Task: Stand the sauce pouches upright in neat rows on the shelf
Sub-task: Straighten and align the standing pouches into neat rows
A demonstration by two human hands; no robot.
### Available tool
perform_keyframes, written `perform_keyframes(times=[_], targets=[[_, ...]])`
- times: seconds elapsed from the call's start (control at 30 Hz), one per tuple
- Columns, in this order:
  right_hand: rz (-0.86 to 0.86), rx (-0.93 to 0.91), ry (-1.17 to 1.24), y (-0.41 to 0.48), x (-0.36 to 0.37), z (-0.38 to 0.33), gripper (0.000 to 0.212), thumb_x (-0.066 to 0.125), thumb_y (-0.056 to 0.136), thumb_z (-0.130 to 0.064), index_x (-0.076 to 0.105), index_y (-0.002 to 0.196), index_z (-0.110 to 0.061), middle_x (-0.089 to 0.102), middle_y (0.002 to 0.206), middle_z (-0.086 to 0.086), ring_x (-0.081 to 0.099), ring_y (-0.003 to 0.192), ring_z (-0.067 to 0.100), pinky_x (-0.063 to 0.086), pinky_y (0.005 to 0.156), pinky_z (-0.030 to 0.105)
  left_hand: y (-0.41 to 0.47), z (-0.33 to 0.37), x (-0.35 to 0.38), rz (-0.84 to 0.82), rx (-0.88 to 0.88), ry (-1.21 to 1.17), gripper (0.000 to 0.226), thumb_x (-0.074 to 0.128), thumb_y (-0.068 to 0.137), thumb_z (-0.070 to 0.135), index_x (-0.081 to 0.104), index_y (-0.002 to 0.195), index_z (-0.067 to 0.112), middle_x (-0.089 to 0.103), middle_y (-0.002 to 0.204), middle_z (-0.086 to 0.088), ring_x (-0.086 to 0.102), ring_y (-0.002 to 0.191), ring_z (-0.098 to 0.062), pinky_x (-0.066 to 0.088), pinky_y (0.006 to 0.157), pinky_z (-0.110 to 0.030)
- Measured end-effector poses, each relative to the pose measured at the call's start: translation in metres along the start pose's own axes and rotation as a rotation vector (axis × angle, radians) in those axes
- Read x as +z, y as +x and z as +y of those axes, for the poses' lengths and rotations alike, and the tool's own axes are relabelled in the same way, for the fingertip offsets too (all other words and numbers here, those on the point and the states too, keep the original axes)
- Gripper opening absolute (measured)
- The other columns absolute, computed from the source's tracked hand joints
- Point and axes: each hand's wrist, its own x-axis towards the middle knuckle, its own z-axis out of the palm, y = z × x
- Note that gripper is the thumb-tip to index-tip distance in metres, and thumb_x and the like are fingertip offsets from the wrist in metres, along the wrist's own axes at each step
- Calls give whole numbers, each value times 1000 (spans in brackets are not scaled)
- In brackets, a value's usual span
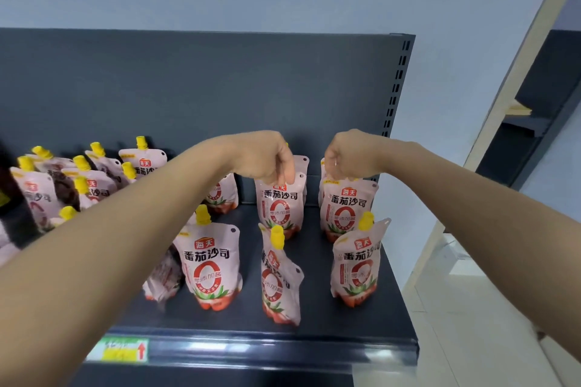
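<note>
My left hand (267,157) is at centre frame, its fingers curled down over the top of the middle pouch (279,209). It grips the pouch where the spout is hidden under my palm. My right hand (349,155), just to the right, pinches the top edge of the right pouch (345,212) in the same way, fingers closed on it. Both tomato sauce pouches stand upright on the dark shelf (314,308), side by side but apart, and each has another pouch close behind it against the back panel (188,88).

Three yellow-capped pouches stand nearer the shelf's front edge. The front left pouch (210,264) faces me, the front centre pouch (278,280) is turned partly sideways, and the front right pouch (356,264) leans slightly right. A darker-printed pouch (163,280) slumps against the front left one.

At the left of the frame, a crowded cluster of pouches (78,179) tilts at mixed angles. A green and yellow price label (121,350) sits on the shelf lip at lower left.
</note>
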Motion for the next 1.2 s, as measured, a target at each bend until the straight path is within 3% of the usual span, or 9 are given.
perform_keyframes(times=[0.07, 0.13, 0.27, 0.37, 0.5, 0.6, 0.7, 0.9, 1.2], targets=[[-47, -25, 40, -3, 2, -3, 25, 54, 92, -17, 70, 105, -4, 73, 102, 13, 70, 94, 26, 51, 80, 30, -7, -1, 6, -76, -20, 25, 37, 51, 79, -14, 73, 94, 12, 72, 95, -6, 67, 95, -20, 53, 94, -34], [-89, -56, 50, -7, 3, -4, 28, 59, 91, -30, 70, 107, -9, 73, 102, 7, 69, 95, 24, 47, 76, 28, -13, -1, 10, -155, -33, 54, 39, 54, 78, -14, 71, 99, 13, 70, 97, -4, 66, 100, -22, 53, 94, -36], [-240, -63, -25, -24, 1, -9, 59, 52, 85, -61, 64, 121, -16, 68, 114, 2, 66, 104, 23, 50, 94, 33, -20, 0, 17, -305, -32, 100, 42, 66, 78, -8, 65, 113, 15, 66, 107, -1, 61, 107, -19, 47, 82, -23], [-379, -17, -33, -32, 3, -11, 63, 53, 83, -60, 58, 129, -17, 63, 125, 1, 60, 113, 22, 47, 103, 40, -24, -1, 23, -385, -24, 65, 39, 73, 76, 0, 65, 111, 15, 67, 112, -2, 60, 111, -18, 46, 90, -25], [-488, 48, -138, -44, 12, -14, 51, 63, 86, -44, 55, 133, -24, 57, 132, -3, 53, 123, 21, 43, 106, 37, -28, -4, 38, -400, 67, 52, 21, 77, 75, 14, 70, 93, 21, 69, 97, 5, 61, 100, -13, 46, 88, -24], [-378, 121, -136, -52, 26, -14, 44, 64, 89, -27, 58, 132, -21, 58, 133, 1, 52, 124, 22, 43, 103, 30, -26, -9, 49, -337, 110, 13, 13, 76, 77, 18, 71, 89, 18, 70, 92, 4, 62, 93, -13, 48, 87, -26], [-183, 206, 32, -54, 41, -8, 27, 65, 89, -18, 70, 116, -15, 68, 120, 4, 60, 113, 21, 46, 92, 27, -23, -12, 58, -231, 140, -49, 11, 74, 79, 17, 74, 90, 13, 73, 95, -2, 64, 86, -13, 49, 80, -23], [62, 272, 43, -48, 58, 2, 18, 61, 89, -12, 74, 101, -10, 71, 106, 9, 65, 99, 26, 53, 86, 34, -9, -24, 62, -44, 90, -27, 22, 73, 79, 20, 75, 95, 5, 74, 97, -11, 66, 89, -24, 54, 88, -36], [79, 236, -24, -27, 60, 14, 16, 57, 92, -15, 72, 93, -11, 70, 93, 8, 66, 88, 24, 50, 70, 28, 15, -36, 60, 127, -84, 48, 15, 69, 82, 16, 76, 92, 6, 73, 97, -12, 66, 95, -29, 53, 90, -38]])
